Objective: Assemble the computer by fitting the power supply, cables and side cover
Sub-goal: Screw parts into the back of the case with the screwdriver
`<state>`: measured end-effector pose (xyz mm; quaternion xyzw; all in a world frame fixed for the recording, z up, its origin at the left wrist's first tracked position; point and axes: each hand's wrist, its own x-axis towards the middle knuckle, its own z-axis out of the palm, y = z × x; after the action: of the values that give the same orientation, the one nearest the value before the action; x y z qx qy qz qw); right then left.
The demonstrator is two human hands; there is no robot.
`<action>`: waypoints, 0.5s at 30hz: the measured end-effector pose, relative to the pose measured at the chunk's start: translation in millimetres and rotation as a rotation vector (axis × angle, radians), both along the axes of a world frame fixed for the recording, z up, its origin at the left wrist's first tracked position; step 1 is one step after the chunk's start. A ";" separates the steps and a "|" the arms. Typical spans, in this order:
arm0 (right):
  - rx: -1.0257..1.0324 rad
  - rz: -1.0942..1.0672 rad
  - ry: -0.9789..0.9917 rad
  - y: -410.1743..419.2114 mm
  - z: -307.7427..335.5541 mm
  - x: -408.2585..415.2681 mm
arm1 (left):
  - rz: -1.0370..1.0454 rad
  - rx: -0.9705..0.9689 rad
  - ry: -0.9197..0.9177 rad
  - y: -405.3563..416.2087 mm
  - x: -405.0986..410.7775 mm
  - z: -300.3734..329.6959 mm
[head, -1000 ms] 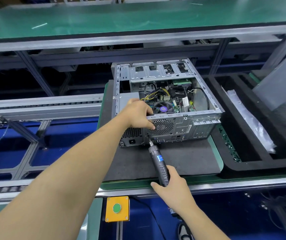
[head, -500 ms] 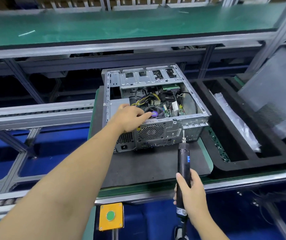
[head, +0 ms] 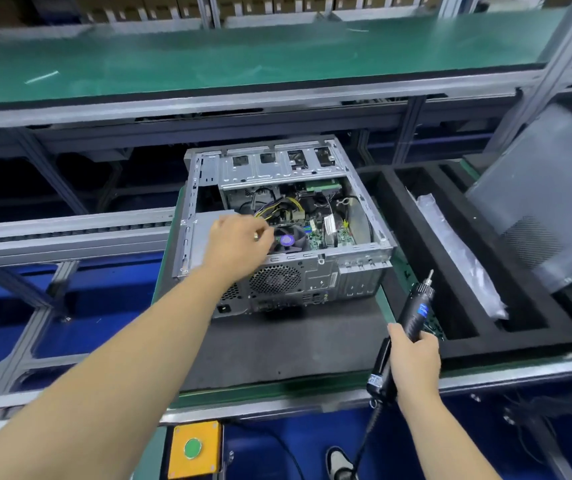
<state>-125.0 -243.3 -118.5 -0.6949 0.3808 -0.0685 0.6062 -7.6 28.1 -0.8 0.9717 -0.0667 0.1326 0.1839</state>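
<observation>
Two hands are working: the computer case (head: 277, 230) is lying open-side-up on the bench (head: 295, 341), the left hand (head: 239, 244) curling over its power supply (head: 208, 237), nearer the cables (head: 277, 206); the right hand (head: 412, 362) is gripping the screwdriver (head: 416, 310), pointing up, right of the case.

Open grey computer case (head: 315, 285) lying on dark mat, power supply (head: 204, 233) inside left, yellow cables (head: 286, 206) above fan

Case (head: 315, 285) lies open on mat (head: 295, 341), PSU (head: 204, 233) in its left rear corner. Foam tray (head: 478, 344) right of mat; side cover (head: 547, 188) leans beyond tray. Button box (head: 194, 448) front, below bench edge.
</observation>
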 end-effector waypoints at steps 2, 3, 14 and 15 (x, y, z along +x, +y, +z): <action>0.001 0.022 0.019 -9.7 -2.6 15.5 | -0.011 0.011 -0.330 -39.6 -18.8 5.7; 0.016 0.033 0.010 -14.0 -3.2 22.6 | -0.142 -0.020 -0.372 -64.5 -31.9 3.4; 0.044 0.223 -0.023 -123.8 -24.6 48.3 | -0.577 0.410 0.402 -276.5 -0.8 -105.9; 0.057 0.241 -0.006 -134.1 -29.2 47.0 | -0.552 0.452 0.444 -285.1 10.3 -111.1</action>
<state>-78.0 -377.4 -147.7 -0.7179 0.2944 0.0136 0.6307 2.7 -257.0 -111.9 0.9382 -0.3105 -0.1525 0.0045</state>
